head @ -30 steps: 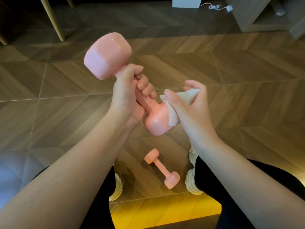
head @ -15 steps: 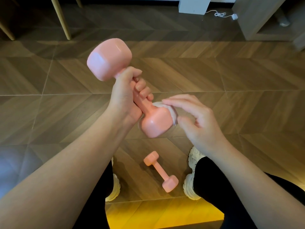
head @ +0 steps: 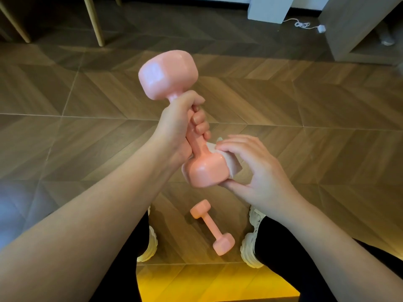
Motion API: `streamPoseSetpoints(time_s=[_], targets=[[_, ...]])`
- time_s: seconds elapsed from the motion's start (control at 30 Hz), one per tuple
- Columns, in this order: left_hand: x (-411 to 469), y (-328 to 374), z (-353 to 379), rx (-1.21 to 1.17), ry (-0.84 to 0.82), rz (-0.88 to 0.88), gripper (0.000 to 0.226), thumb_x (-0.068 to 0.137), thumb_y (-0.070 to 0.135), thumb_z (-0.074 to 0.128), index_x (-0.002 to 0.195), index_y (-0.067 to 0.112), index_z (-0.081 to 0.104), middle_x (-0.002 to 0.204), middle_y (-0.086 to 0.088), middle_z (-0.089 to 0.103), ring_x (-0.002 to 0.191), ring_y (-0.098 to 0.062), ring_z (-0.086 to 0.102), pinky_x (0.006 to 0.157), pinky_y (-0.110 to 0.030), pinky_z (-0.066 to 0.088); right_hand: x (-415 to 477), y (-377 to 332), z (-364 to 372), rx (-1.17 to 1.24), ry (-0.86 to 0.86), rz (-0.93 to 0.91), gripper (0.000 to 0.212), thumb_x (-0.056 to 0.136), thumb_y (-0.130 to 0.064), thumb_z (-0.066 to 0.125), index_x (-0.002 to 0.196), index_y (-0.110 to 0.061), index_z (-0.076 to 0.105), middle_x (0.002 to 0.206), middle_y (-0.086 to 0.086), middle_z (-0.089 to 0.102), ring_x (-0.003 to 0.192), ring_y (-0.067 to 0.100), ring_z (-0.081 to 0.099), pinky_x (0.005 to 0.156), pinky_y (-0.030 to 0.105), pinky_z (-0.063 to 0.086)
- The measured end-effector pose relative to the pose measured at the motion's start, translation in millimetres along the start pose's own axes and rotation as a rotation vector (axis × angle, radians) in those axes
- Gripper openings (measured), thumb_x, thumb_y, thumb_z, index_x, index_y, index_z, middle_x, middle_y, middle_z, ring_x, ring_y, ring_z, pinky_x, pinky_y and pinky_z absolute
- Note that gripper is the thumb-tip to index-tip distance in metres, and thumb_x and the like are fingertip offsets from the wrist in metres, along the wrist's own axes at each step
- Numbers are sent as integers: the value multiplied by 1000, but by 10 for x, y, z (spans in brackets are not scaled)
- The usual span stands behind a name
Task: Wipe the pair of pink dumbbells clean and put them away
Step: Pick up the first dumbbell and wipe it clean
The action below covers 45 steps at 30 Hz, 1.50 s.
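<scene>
Above floor | left grip: glossy dumbbell handle | right grip: crumpled wipe, perhaps paper

The raised dumbbell has a smooth, glossy pink coating, plastic or vinyl by its look, with soft highlights on its flat faces. The second dumbbell shows the same smooth pink skin. The wipe is thin, white and matt, creased like paper or soft cloth. The floor is wood-grain boards with a satin sheen. The chair legs are pale matt wood.
</scene>
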State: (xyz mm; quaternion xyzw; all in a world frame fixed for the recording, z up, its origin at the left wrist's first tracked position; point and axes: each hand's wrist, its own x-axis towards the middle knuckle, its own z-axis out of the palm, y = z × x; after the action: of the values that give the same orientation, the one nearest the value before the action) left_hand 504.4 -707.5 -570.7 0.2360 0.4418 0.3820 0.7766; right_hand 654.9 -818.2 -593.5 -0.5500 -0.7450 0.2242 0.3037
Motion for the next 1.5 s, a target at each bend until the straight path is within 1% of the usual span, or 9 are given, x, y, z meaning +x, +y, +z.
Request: streamPoseSetpoints(time_s=[0.17,0.3,0.47,0.63,0.83,0.97,1.17,1.33,1.5], targets=[[-19,-129,26,67,-21,-26,31,86,14,54,60,20,39,46,4,31,40,-13,29,46,-24,33,21,20,83,-124,-92,48,57,65,-25,89,115,-16,65,117,-5,63,119,13,50,104,45,39],[4,-99,48,66,-32,-22,31,87,15,54,61,21,38,46,4,30,39,-13,29,45,-23,33,-29,18,98,-148,65,-24,54,61,-21,91,108,-12,66,110,-2,64,110,14,54,96,27,37],[-20,-140,74,108,-95,-6,34,85,12,54,56,20,40,46,2,31,40,-14,28,45,-24,32,18,75,74,-95,-143,44,56,67,-25,86,117,-14,63,122,-1,62,119,17,53,100,43,42],[-16,-81,70,102,-114,-14,32,87,13,52,59,20,38,45,4,30,39,-13,28,45,-24,32,-9,64,77,-109,4,-2,50,68,-41,77,109,-16,63,111,-4,63,109,12,54,93,28,40],[-66,-122,106,119,-213,7,27,84,22,58,60,18,46,49,1,39,42,-14,36,47,-25,36,-30,96,127,-107,-51,76,50,65,-23,87,108,-16,63,108,-7,61,102,11,53,84,36,46],[-32,-83,124,208,-60,92,28,70,36,69,82,15,54,67,2,54,57,-15,52,54,-27,45,-36,36,108,-257,164,14,42,71,-37,80,102,-10,67,101,1,66,97,13,55,81,23,37],[-49,-93,119,139,36,99,27,91,32,63,72,20,48,57,6,47,45,-10,40,46,-25,34,30,0,155,-140,7,92,52,68,-34,87,112,-15,65,110,-3,64,105,11,54,85,37,50],[-44,-30,123,101,53,139,28,94,31,60,73,19,45,55,7,44,43,-9,36,44,-24,33,25,-29,172,-163,165,14,55,65,-42,85,107,-12,63,108,-2,62,103,15,56,81,28,44],[-48,-103,129,134,19,98,28,94,30,59,73,20,45,55,6,43,44,-11,36,46,-25,31,75,6,131,8,-128,167,52,70,-41,84,113,-23,61,108,-11,60,102,8,55,82,39,51]])
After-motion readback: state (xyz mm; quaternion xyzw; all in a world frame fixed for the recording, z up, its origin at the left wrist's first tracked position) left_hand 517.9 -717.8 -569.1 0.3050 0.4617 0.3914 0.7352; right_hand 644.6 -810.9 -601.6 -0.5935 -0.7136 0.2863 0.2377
